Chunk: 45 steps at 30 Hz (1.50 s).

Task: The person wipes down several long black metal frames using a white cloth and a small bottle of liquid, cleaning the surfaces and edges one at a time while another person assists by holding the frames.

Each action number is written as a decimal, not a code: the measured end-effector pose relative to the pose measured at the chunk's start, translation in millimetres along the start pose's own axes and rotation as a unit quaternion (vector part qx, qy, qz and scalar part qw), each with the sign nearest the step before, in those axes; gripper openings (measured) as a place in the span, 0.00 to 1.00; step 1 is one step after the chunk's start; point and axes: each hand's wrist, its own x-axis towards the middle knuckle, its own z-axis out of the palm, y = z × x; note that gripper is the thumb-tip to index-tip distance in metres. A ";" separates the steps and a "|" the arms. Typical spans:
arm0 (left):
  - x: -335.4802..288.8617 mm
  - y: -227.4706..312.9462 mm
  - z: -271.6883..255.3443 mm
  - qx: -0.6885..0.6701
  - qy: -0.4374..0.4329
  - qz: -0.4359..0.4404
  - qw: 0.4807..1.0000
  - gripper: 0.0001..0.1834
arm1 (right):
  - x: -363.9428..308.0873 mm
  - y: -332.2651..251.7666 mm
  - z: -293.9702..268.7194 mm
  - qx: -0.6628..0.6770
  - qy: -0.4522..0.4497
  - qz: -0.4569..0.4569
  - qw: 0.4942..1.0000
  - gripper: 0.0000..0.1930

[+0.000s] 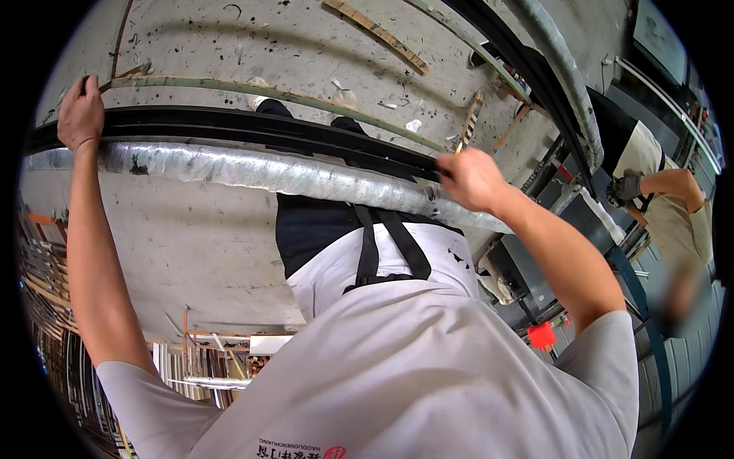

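A long black profile bar [229,122] with grooves along its length runs across in front of me. It lies along the far side of a rail wrapped in silver foil [229,168]. At the bar's left end, my left hand [80,118] is closed over it, with the fingers curled on the far side. My right hand [472,180] is closed at its right part, the fingers bent round the edge and slightly blurred. What lies under the right fingers is partly hidden.
A second foil-wrapped rail [562,53] stands at the upper right, next to another black bar [527,57]. Wooden strips [375,34] lie on the littered floor. Racks of long profiles [61,367] are at the lower left. A co-worker's gloved hand [627,188] is at the right.
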 end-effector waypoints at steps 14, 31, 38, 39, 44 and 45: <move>-2.1 8.1 -7.5 -0.011 -0.007 -0.021 1.000 0.28 | -5.7 -6.8 -7.7 0.006 -0.051 0.061 0.997 0.06; 14.5 -5.7 12.9 0.018 -0.026 -0.017 0.999 0.31 | -40.7 51.5 14.4 -0.041 -0.048 0.090 0.994 0.07; 15.8 -12.9 16.6 0.005 -0.018 -0.025 1.000 0.31 | -50.2 60.4 23.0 -0.094 -0.077 0.120 0.985 0.08; 16.6 -13.0 17.5 0.002 -0.012 -0.022 1.000 0.30 | -48.0 58.9 22.2 -0.103 -0.087 0.134 0.982 0.08; 16.3 -16.6 15.6 -0.007 -0.012 -0.006 1.000 0.30 | -43.3 48.4 18.9 -0.136 -0.107 0.139 0.975 0.09; 14.5 -12.9 15.3 -0.014 -0.007 -0.007 1.000 0.30 | -41.9 46.3 17.6 -0.153 -0.120 0.127 0.973 0.08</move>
